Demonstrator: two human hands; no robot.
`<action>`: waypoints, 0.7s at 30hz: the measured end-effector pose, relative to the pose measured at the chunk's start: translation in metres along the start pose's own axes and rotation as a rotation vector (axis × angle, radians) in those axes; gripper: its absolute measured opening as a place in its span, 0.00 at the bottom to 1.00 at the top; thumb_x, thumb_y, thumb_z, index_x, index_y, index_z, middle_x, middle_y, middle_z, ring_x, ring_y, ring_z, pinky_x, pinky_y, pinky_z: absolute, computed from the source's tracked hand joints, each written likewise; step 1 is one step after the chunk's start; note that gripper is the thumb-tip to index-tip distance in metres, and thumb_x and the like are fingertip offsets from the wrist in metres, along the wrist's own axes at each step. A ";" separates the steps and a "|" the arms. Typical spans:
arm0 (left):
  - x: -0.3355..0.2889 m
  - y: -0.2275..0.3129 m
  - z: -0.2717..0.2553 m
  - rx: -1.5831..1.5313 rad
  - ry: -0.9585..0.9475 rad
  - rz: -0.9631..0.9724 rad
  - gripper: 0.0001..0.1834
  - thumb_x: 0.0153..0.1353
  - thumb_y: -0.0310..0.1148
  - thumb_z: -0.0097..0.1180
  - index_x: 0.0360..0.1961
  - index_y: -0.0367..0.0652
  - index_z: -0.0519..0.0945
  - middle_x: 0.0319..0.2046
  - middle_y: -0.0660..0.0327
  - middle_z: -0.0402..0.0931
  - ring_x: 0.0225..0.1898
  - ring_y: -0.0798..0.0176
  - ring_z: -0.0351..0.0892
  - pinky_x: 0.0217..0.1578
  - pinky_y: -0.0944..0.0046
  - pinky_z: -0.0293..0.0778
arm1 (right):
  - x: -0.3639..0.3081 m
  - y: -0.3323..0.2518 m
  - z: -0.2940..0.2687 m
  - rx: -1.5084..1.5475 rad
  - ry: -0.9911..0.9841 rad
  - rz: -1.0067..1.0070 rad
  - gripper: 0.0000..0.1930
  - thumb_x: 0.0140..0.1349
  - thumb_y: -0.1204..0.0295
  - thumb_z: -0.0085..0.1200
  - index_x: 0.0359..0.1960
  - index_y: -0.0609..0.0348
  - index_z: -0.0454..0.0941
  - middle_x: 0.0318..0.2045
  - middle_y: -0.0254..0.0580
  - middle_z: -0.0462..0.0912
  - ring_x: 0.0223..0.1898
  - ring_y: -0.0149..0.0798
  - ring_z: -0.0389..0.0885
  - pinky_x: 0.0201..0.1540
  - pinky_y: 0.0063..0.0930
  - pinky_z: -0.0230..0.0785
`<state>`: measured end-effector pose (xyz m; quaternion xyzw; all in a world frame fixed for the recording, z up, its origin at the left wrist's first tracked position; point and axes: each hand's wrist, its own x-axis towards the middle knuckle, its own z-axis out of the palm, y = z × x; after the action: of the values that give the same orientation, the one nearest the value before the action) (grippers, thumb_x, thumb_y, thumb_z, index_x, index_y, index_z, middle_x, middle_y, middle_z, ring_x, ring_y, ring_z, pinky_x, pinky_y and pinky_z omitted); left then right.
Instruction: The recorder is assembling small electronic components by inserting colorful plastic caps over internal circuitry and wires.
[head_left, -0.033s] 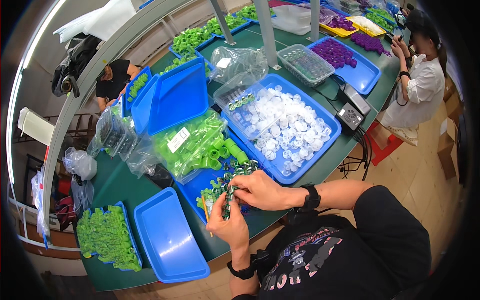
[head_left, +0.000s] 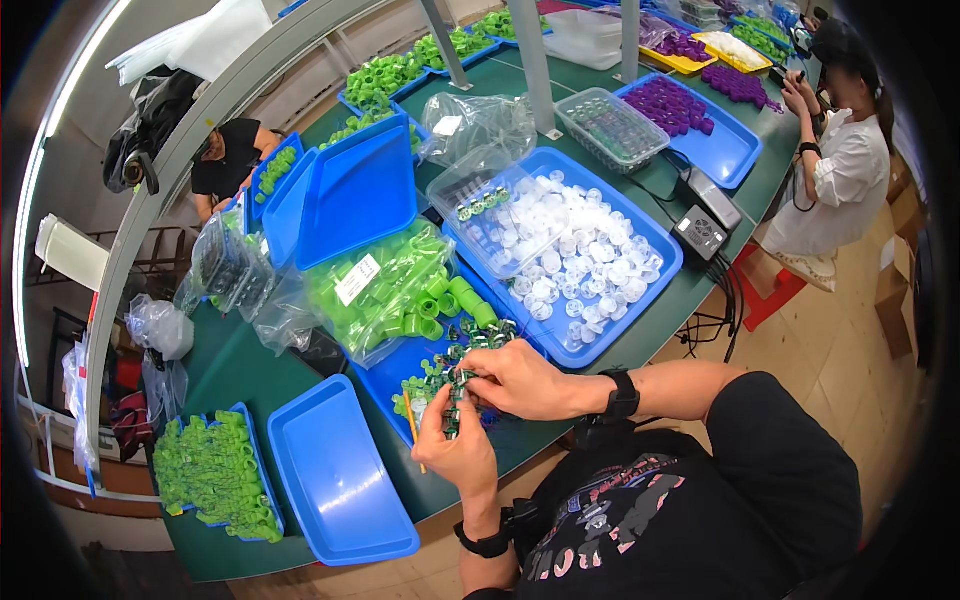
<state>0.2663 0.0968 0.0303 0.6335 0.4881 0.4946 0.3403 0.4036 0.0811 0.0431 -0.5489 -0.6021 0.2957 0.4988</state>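
Note:
My left hand (head_left: 458,452) and my right hand (head_left: 525,382) meet over the front of a blue tray (head_left: 374,378). Between their pinched fingers is a strip of small green circuit boards (head_left: 458,396), held upright by both. More of these boards (head_left: 482,335) lie just beyond my fingers, partly covered by them. Small light-green parts (head_left: 412,392) are heaped to the left of my hands, beside a thin yellow stick (head_left: 412,432). Behind, a clear bag of green plastic cups (head_left: 385,290) rests on the tray, with several loose cups (head_left: 450,298) at its right.
A blue tray of clear round caps (head_left: 600,262) stands at right, a clear plastic tub (head_left: 500,225) tilted on it. To my left are a blue tray (head_left: 335,470) and a pile of green parts (head_left: 215,475). A metal post (head_left: 532,70) rises behind. Co-workers (head_left: 840,170) sit at right and far left.

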 end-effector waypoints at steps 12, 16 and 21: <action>0.014 0.006 -0.007 -0.395 -0.173 -0.209 0.15 0.60 0.17 0.53 0.50 0.30 0.74 0.29 0.57 0.79 0.24 0.71 0.77 0.23 0.74 0.72 | 0.014 0.020 -0.005 0.270 -0.155 0.072 0.11 0.58 0.75 0.56 0.41 0.64 0.76 0.27 0.36 0.78 0.27 0.23 0.76 0.28 0.21 0.69; 0.011 -0.008 -0.011 -0.415 -0.201 -0.195 0.13 0.61 0.18 0.54 0.48 0.28 0.75 0.32 0.55 0.79 0.26 0.70 0.78 0.26 0.73 0.76 | 0.016 0.016 -0.006 0.384 -0.146 0.129 0.10 0.59 0.75 0.57 0.40 0.65 0.76 0.25 0.36 0.79 0.26 0.23 0.76 0.27 0.21 0.68; 0.008 0.001 -0.006 -0.370 -0.166 -0.192 0.09 0.61 0.19 0.55 0.42 0.25 0.76 0.29 0.55 0.79 0.26 0.69 0.79 0.25 0.71 0.78 | 0.013 0.010 -0.006 0.091 -0.103 0.051 0.07 0.57 0.74 0.58 0.32 0.66 0.79 0.20 0.41 0.78 0.22 0.28 0.75 0.25 0.28 0.66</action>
<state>0.2614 0.1036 0.0345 0.5493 0.4176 0.4872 0.5353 0.4139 0.0950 0.0394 -0.5248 -0.5987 0.3634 0.4839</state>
